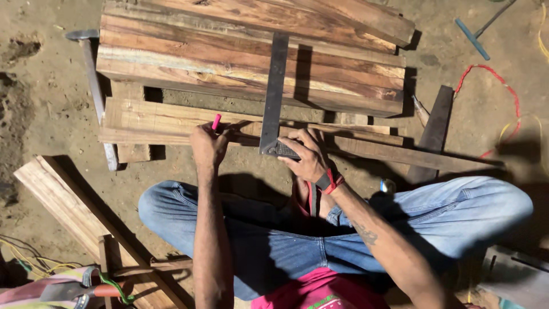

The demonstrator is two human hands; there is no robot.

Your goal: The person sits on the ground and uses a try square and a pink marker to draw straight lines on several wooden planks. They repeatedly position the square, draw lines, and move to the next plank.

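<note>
Left hand: my left hand was closed around a pink marker, its tip standing up at twelve o'clock from my knuckles and resting at the near edge of the narrow plank.
Right hand: my right hand lay spread, fingers pressing flat on the stock of the try square, not wrapped round it; the hand sat at three o'clock from my left.
Try square: its dark steel blade ran toward twelve o'clock, across the narrow plank and up over the stacked planks; the stock sat at the plank's near edge, under my fingers.
Narrow plank: it lay crosswise, nine to three, just beyond my knees, with the stack touching it at twelve o'clock.
Wrist: a black and red band circled my right wrist.
Legs: I sat cross-legged in blue jeans on the dirt floor.
Surroundings: a hammer lay at ten o'clock beside the stack; a red wire curled at two o'clock; a loose board lay at eight o'clock.
</note>
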